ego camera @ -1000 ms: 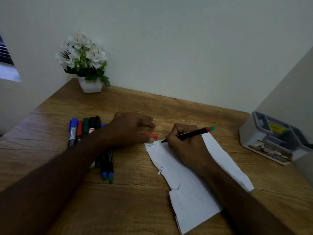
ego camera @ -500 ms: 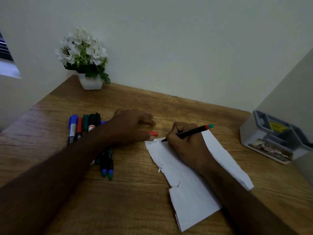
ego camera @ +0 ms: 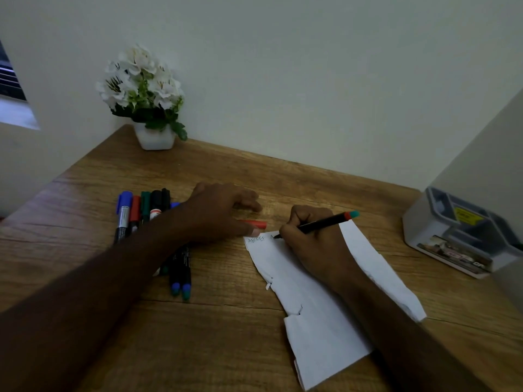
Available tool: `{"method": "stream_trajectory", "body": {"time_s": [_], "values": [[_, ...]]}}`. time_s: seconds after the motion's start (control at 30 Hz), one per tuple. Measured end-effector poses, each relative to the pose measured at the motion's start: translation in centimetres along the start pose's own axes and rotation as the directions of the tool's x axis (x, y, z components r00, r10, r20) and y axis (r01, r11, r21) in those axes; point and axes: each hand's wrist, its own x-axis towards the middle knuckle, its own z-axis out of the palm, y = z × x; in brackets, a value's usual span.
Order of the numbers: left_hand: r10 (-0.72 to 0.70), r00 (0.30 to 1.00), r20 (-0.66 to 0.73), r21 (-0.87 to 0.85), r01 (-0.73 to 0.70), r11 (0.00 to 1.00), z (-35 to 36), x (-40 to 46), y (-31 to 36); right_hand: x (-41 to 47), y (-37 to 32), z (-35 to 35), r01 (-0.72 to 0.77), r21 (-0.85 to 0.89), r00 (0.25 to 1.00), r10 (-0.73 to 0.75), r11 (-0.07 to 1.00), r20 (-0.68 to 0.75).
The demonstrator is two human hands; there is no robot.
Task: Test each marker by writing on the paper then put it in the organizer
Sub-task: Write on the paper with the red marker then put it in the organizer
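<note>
My right hand [ego camera: 317, 244] grips a black marker [ego camera: 325, 223] with a red and teal end; its tip touches the top of a torn white paper [ego camera: 319, 323] beside small handwritten letters. My left hand [ego camera: 223, 210] lies on the table left of the paper, thumb tip pressing the paper's top left corner, with a red cap [ego camera: 256, 224] sticking out under the fingers. Several markers [ego camera: 141, 213] lie in a row under my left forearm, more of them [ego camera: 181, 275] poking out below it. The grey organizer [ego camera: 458, 236] stands at the right.
A white pot of white flowers [ego camera: 147, 103] stands in the table's back left corner. The wooden table [ego camera: 198, 335] meets a pale wall behind and another wall at the right, beside the organizer.
The marker tip has moved slightly right along the paper's top, where a new stroke shows after the first letters. My left hand has stayed in place.
</note>
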Motion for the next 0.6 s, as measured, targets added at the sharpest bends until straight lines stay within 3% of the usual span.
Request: {"method": "stream_trajectory", "body": {"time_s": [0.6], "values": [[0.003, 1.0, -0.005, 0.006, -0.003, 1.0, 0.2, 0.21, -0.38, 0.08, 0.15, -0.01, 0.0, -0.046, 1.0, 0.0, 0.999, -0.012]]}}
